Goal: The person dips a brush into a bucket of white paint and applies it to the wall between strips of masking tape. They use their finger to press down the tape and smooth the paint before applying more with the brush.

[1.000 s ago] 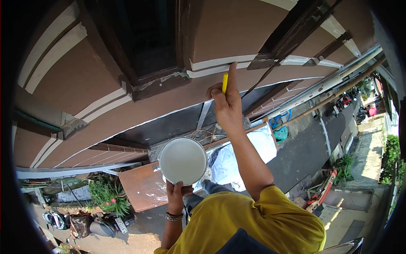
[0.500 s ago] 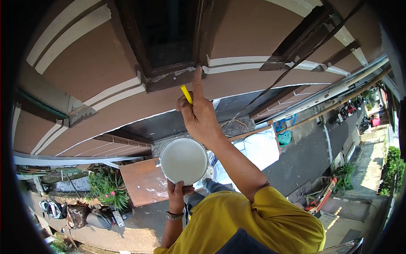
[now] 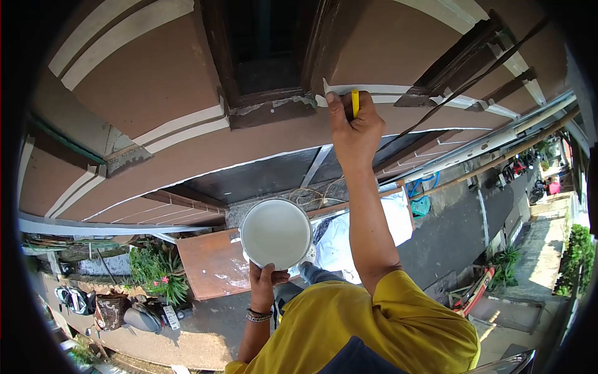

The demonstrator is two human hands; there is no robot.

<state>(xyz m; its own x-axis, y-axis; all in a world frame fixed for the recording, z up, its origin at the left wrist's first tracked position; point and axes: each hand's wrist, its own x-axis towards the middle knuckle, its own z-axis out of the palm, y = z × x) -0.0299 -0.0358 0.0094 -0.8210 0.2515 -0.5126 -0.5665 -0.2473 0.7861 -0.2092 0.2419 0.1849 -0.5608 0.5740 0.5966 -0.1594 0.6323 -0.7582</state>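
My left hand [image 3: 265, 280] grips the rim of a round bucket [image 3: 243, 235] from its near side, with the thumb on top. Whitish paint [image 3: 277, 234] shows inside it. My right hand [image 3: 356, 128] is raised to the wall at the white trim band [image 3: 386, 93], just right of the window's lower corner. Its fingers are closed on a yellow-handled paintbrush [image 3: 355, 103]; only the handle end shows, and its head is hidden by the hand. The thumb lies against the left end of the trim.
Beneath me are a brown board [image 3: 208, 265] and a white sheet [image 3: 389, 218]. The dark window frame [image 3: 218, 50] is above the left part of the brown wall [image 3: 143, 81]. A cable [image 3: 461, 90] crosses the wall at right. Parked motorbikes [image 3: 146, 316] and plants [image 3: 152, 274] stand below.
My right hand has moved right along the wall from the window's corner to the white trim. Its outstretched index finger has folded in. The left hand still holds the bucket, slightly farther right.
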